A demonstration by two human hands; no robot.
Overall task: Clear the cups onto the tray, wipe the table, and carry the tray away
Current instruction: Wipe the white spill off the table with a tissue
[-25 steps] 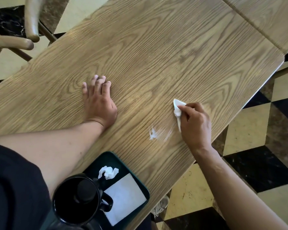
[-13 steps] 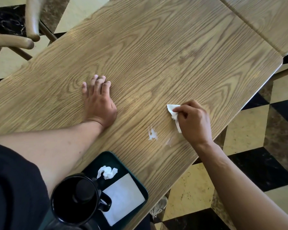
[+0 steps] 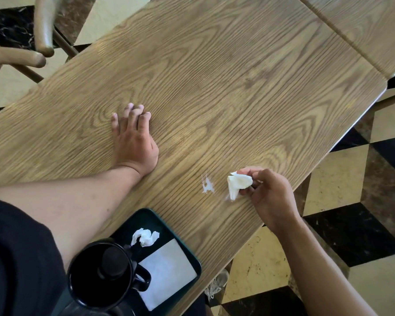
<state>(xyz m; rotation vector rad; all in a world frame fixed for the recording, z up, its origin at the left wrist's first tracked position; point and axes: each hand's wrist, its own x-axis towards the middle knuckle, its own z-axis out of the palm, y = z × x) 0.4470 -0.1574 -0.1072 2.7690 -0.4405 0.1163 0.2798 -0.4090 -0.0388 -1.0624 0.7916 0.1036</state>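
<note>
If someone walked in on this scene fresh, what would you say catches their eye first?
Probably the right hand pinching a white napkin just beside a small white smear on the wooden table. Next, the left hand pressed flat on the tabletop, and the dark tray at the near edge holding a black mug, a crumpled tissue and a flat napkin.

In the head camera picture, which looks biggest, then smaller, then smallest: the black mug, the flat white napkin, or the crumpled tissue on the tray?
1. black mug, though it sits nearest the camera
2. flat white napkin
3. crumpled tissue
</note>
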